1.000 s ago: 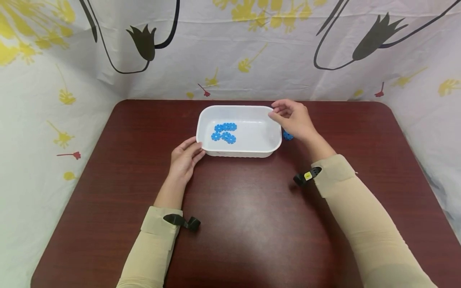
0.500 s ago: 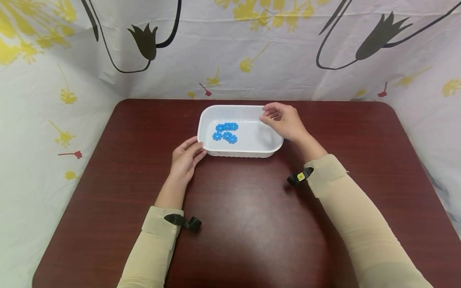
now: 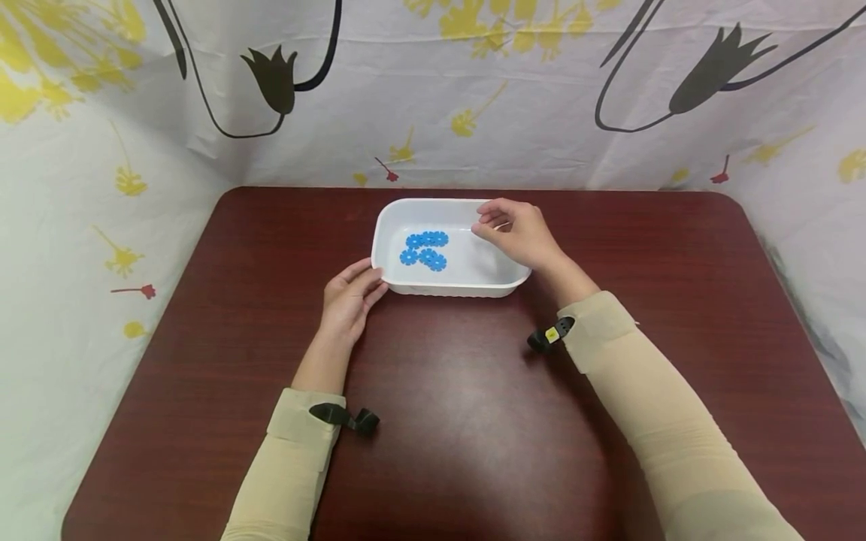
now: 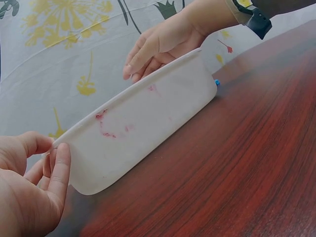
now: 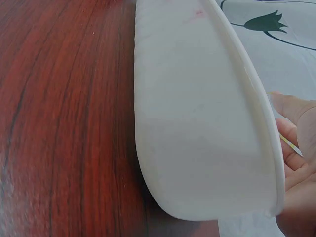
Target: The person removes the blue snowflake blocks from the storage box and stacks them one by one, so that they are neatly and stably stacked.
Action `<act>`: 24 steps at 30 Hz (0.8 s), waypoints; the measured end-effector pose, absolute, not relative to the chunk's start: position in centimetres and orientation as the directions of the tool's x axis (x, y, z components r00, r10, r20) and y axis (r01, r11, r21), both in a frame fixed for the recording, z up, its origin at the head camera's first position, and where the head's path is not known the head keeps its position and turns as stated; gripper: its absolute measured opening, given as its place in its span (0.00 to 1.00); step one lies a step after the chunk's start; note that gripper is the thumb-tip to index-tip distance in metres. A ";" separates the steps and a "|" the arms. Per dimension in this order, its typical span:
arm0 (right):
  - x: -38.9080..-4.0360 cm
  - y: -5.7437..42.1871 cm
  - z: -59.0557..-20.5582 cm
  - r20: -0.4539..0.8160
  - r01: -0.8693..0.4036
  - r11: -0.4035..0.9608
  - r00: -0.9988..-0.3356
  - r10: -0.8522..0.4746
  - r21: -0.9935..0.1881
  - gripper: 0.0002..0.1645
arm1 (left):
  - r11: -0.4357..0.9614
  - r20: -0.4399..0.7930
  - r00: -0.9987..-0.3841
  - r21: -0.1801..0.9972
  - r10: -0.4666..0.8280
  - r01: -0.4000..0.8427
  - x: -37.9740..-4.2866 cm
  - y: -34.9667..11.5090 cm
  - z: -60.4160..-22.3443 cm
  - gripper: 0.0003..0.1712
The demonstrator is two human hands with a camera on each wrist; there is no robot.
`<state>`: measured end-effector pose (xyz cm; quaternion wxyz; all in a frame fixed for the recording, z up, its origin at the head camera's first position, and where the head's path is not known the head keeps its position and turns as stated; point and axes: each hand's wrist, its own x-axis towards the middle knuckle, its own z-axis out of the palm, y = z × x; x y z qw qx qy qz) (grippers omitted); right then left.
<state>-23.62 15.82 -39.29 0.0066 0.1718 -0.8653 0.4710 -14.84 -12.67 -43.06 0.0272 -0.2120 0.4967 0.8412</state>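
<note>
My left hand (image 3: 345, 302) grips the near left corner of a white plastic tub (image 3: 452, 288), thumb at the rim and fingers along the outer wall, as the left wrist view also shows. Several blue notched snowflake discs (image 3: 437, 262) lie in the left half of the tub. Over its right half reaches my right hand (image 3: 521, 237), fingers loosely bent and thumb apart from the index finger, with nothing visible between them. In the right wrist view, the tub's wall hides part of that hand. A small blue bit (image 4: 217, 82) shows beside the tub's far end in the left wrist view.
The tub stands near the back of a dark red wooden table (image 3: 433, 421). Behind and at both sides hangs a white cloth (image 3: 379, 68) with printed flowers. Black straps (image 3: 551, 335) hang at both wrists.
My right hand has moved left and slightly down, from the tub's right rim to over its inside. The blue disc on the table right of the tub has become hidden. My left hand stays put.
</note>
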 end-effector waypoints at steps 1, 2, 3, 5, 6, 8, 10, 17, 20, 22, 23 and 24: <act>-23.6 15.7 -39.3 0.179 -0.309 0.495 -0.939 -0.294 -0.812 0.18 | -0.506 -0.385 -0.907 0.824 -0.168 -0.256 -14.9 -12.6 -43.0 0.20; -23.6 15.5 -39.2 0.182 -0.313 0.494 -0.938 -0.295 -0.811 0.18 | -0.507 -0.386 -0.907 0.823 -0.171 -0.255 -14.9 -12.6 -43.0 0.20; -23.6 15.4 -39.2 0.186 -0.317 0.490 -0.937 -0.297 -0.812 0.18 | -0.509 -0.387 -0.906 0.822 -0.174 -0.253 -14.9 -12.6 -43.0 0.20; -23.7 15.1 -39.2 0.192 -0.323 0.486 -0.934 -0.300 -0.812 0.17 | -0.514 -0.389 -0.904 0.820 -0.177 -0.252 -15.0 -12.6 -43.0 0.19; -23.7 15.0 -39.1 0.193 -0.325 0.486 -0.934 -0.302 -0.811 0.17 | -0.514 -0.389 -0.904 0.820 -0.179 -0.252 -15.0 -12.6 -42.9 0.19; -23.7 14.7 -39.2 0.190 -0.325 0.488 -0.933 -0.306 -0.810 0.17 | -0.511 -0.388 -0.904 0.822 -0.179 -0.251 -15.0 -12.6 -42.9 0.18; -23.6 14.4 -39.3 0.182 -0.322 0.492 -0.933 -0.312 -0.809 0.18 | -0.507 -0.389 -0.904 0.824 -0.180 -0.253 -15.0 -12.6 -42.9 0.17; -23.3 13.5 -39.7 0.176 -0.341 0.486 -0.918 -0.354 -0.805 0.19 | -0.507 -0.408 -0.896 0.817 -0.172 -0.275 -14.8 -12.6 -42.8 0.16; -23.2 13.2 -39.9 0.175 -0.347 0.485 -0.915 -0.364 -0.803 0.19 | -0.500 -0.409 -0.897 0.819 -0.167 -0.281 -14.8 -12.6 -42.8 0.17; -23.2 13.0 -39.9 0.172 -0.349 0.488 -0.913 -0.371 -0.800 0.18 | -0.501 -0.405 -0.899 0.820 -0.166 -0.277 -14.8 -12.6 -42.8 0.16; -23.1 12.9 -40.0 0.171 -0.351 0.488 -0.911 -0.375 -0.799 0.18 | -0.499 -0.404 -0.900 0.821 -0.167 -0.276 -14.8 -12.6 -42.9 0.16; -23.1 12.8 -40.0 0.170 -0.353 0.489 -0.910 -0.378 -0.798 0.19 | -0.500 -0.403 -0.900 0.821 -0.166 -0.275 -14.8 -12.6 -42.8 0.15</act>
